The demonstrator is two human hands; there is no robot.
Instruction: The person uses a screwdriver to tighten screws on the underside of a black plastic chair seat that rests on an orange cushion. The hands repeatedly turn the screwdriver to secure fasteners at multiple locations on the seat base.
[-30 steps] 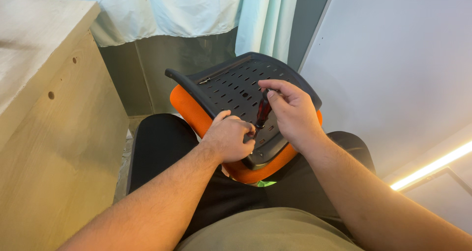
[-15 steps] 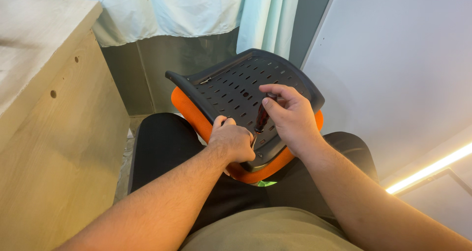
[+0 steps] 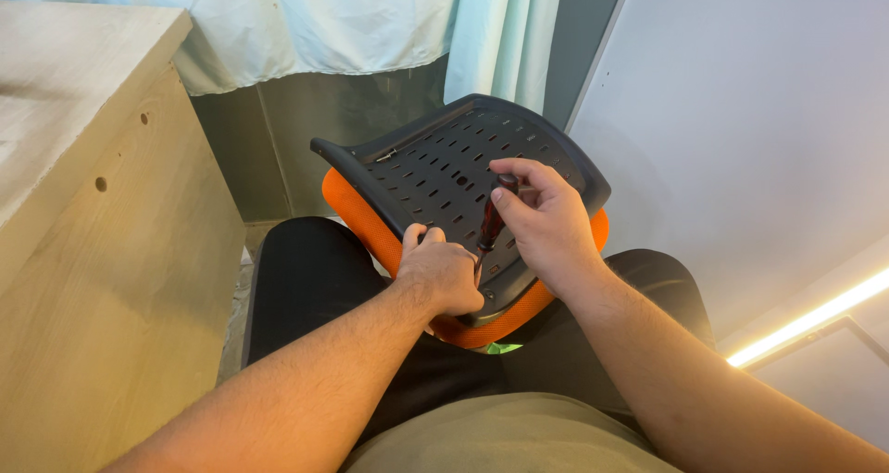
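wall panel: white panel [image 3: 741, 121], right side, runs near to far; lit strip [image 3: 815, 315] along its lower right
cabinet: pale wood cabinet [image 3: 102, 241], left side, small holes in its face, top edge at far left
curtain: pale blue-green curtain [image 3: 324, 19], far, hangs above a grey wall base
lap: person seated, black trousers [image 3: 306, 278], olive shirt at near bottom edge
chair part: black perforated plastic shell [image 3: 454, 172] backed by orange mesh pad [image 3: 356, 214], rests tilted on the lap, centre of view, far edge raised, near edge under the hands
right hand: right hand [image 3: 546, 223], over the right-near part of the shell, fingers wrapped tight round the screwdriver handle, thumb on top
left hand: left hand [image 3: 440, 274], on the near edge of the shell just left of the tool, fingers curled in a loose fist against the plastic, cannot tell if anything is pinched in it
screwdriver: screwdriver [image 3: 491, 218], dark red handle, near upright, slightly tilted, tip down at the shell between the two hands; tip itself hidden by the left hand
hands relation: just beside each other, knuckles close, not clearly touching
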